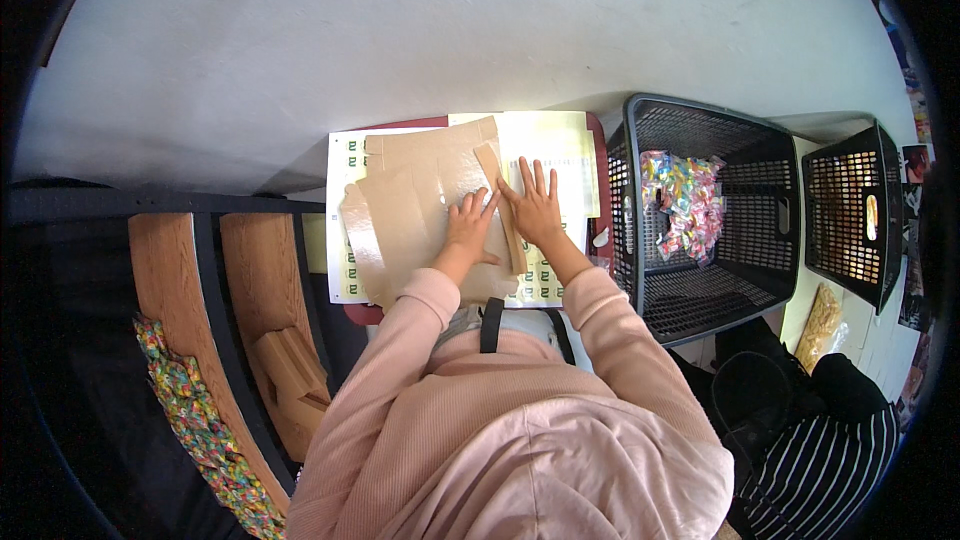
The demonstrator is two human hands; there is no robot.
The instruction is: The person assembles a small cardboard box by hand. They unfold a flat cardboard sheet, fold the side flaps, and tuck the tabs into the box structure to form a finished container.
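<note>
A brown cardboard box blank (410, 210) lies mostly flat on the small table in front of me, with a narrow flap (508, 220) along its right side. My left hand (467, 230) rests on the cardboard, fingers spread. On the flap's right edge and the paper beside it lies my right hand (537, 208), its fingers stretched out and apart; neither hand grips anything. Under the cardboard are printed paper sheets (345, 230) with green marks and a pale yellow sheet (570, 170).
The dark red table rim (602, 165) shows behind the sheets. At right stand a black crate (745, 285) with bagged colourful sweets (690, 205) and a smaller crate (850, 165). Wooden shelves (165, 250) at left hold wrapped sweets (200, 420) and folded cardboard (290, 370). A white wall (400, 40) rises ahead.
</note>
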